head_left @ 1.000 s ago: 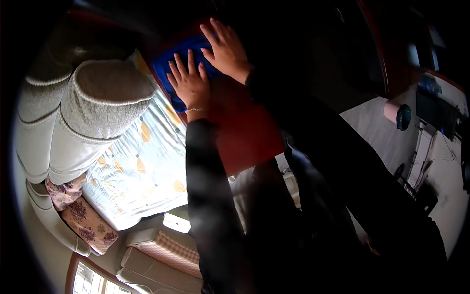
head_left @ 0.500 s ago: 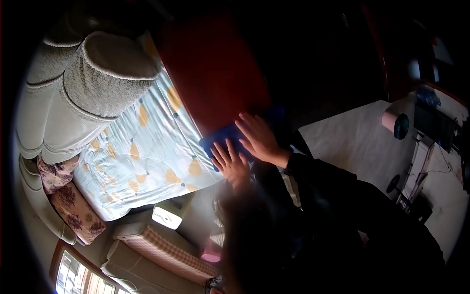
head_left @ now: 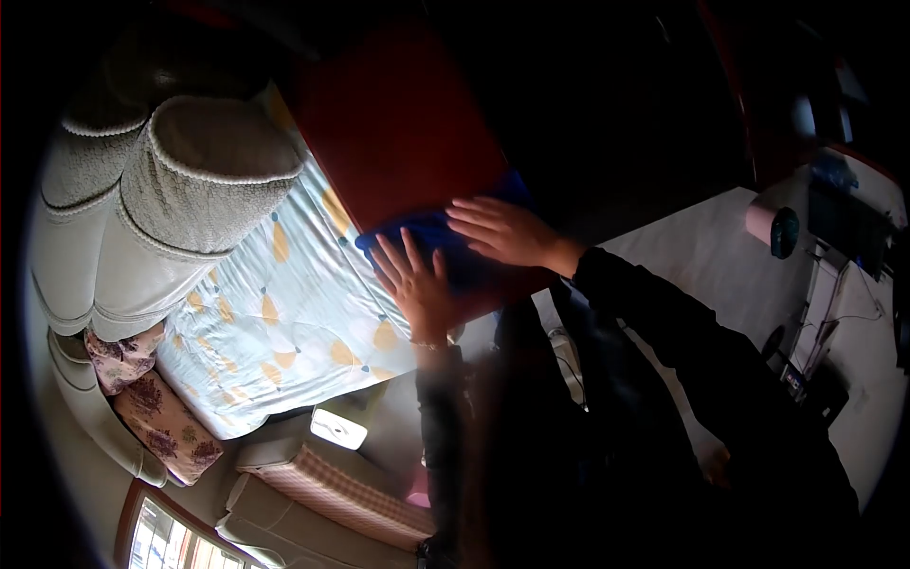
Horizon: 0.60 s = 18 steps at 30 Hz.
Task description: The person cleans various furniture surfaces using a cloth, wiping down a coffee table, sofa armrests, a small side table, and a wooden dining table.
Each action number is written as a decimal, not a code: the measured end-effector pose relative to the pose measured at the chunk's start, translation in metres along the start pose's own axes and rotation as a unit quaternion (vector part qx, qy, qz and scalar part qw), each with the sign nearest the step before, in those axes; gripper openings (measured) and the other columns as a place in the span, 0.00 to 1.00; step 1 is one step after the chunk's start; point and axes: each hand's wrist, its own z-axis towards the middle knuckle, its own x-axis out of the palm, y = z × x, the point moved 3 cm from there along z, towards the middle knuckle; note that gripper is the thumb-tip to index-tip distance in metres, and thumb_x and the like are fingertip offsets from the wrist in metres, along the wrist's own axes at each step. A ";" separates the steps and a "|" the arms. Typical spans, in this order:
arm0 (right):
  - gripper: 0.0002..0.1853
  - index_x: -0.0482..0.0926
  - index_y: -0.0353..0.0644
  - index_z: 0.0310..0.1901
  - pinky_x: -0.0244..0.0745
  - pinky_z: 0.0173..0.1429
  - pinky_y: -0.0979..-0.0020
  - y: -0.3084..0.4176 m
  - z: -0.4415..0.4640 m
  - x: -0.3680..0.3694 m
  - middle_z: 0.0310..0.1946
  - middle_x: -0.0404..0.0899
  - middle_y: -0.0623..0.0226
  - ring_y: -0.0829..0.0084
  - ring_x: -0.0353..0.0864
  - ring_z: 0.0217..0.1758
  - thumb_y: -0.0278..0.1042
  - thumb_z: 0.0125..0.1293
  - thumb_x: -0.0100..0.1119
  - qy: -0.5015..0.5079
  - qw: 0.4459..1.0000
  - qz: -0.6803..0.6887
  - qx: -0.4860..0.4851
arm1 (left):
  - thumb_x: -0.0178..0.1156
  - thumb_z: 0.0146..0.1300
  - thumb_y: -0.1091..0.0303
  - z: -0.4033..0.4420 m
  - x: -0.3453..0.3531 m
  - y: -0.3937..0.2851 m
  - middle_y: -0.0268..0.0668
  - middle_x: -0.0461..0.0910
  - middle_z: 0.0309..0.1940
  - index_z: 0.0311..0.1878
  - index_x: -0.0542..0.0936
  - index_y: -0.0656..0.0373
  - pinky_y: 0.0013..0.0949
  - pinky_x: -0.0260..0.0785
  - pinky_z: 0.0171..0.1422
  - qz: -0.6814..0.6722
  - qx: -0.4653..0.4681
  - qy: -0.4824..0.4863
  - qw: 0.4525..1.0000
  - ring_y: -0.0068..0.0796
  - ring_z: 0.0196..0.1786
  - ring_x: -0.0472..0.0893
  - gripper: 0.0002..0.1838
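Note:
A blue cloth [head_left: 462,264] lies spread across a dark red tabletop [head_left: 403,133]. My left hand [head_left: 417,292] rests on the cloth's left part, palm down with fingers spread. Flat on its upper right part is my right hand [head_left: 500,231], its fingers stretched out and fairly close together. Both hands press on the cloth without gripping it. A strip of red surface shows on the near side of the cloth. Deep shadow hides the cloth's right edge.
A sheet with yellow pear-like prints [head_left: 284,303] covers a surface along the table's left side. Beyond it stands a pale padded sofa [head_left: 209,180] with floral cushions [head_left: 161,427]. A white box-like object [head_left: 338,429] is below left. A pink bin [head_left: 761,220] stands right.
Both hands have pushed forward over the red top, carrying the blue cloth with them. Red surface now shows on its near side. My right hand has turned more sideways, and the view has shifted slightly.

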 end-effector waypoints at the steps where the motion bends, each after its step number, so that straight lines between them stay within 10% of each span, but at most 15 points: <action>1: 0.25 0.70 0.43 0.65 0.58 0.76 0.60 -0.008 0.017 -0.003 0.68 0.66 0.62 0.64 0.60 0.74 0.40 0.68 0.57 -0.002 1.000 0.001 0.001 | 0.49 0.69 0.45 0.022 -0.002 0.004 0.51 0.49 0.76 0.74 0.60 0.47 0.57 0.45 0.77 -0.008 0.004 -0.007 1.000 0.56 0.77 0.49 0.33; 18: 0.23 0.72 0.35 0.60 0.64 0.69 0.60 -0.092 0.214 -0.034 0.60 0.70 0.57 0.59 0.68 0.65 0.33 0.64 0.57 -0.166 0.962 -0.122 0.182 | 0.43 0.71 0.39 0.309 -0.028 0.029 0.46 0.45 0.78 0.77 0.52 0.43 0.60 0.50 0.74 0.058 0.098 -0.017 0.993 0.50 0.79 0.46 0.36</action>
